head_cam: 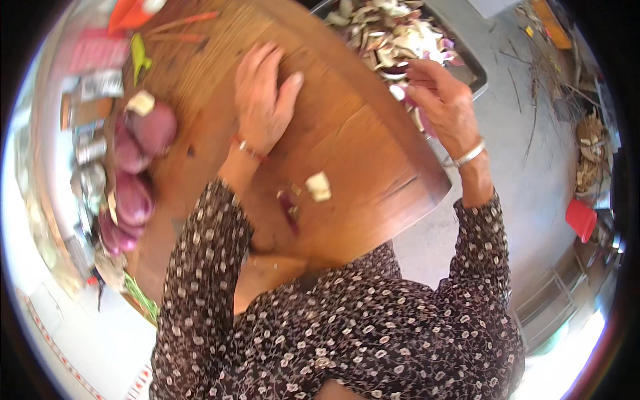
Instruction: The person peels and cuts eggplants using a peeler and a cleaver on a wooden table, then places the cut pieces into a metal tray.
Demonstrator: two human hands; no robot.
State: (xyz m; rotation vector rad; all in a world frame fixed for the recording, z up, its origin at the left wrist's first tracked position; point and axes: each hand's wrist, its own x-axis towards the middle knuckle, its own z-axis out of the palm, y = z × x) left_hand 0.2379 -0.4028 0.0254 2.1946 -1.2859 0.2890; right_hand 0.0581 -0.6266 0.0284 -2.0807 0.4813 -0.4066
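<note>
My left hand (262, 97) lies palm down on the wooden table (350, 150), thumb apart from the fingers, holding nothing. My right hand (442, 102) is beyond the table's right edge, over a dark metal tray (482, 82) of cut eggplant pieces (395, 40). Its fingers are curled, and purple-skinned pieces show right beside and below them. Whether it grips any of these is hard to see. A pale cut chunk (318, 186) and a strip of purple peel (289, 210) lie on the table nearer to me. Whole purple eggplants (134, 197) are grouped at the left.
Another pale chunk (141, 103) rests by the eggplants. Beyond them are a lime-green plastic tool (140, 57), chopsticks (185, 22) and an orange container (132, 15). Glass jars (92, 180) line the left side. Dry twigs (537, 75) and a red plastic container (581, 220) are at the right.
</note>
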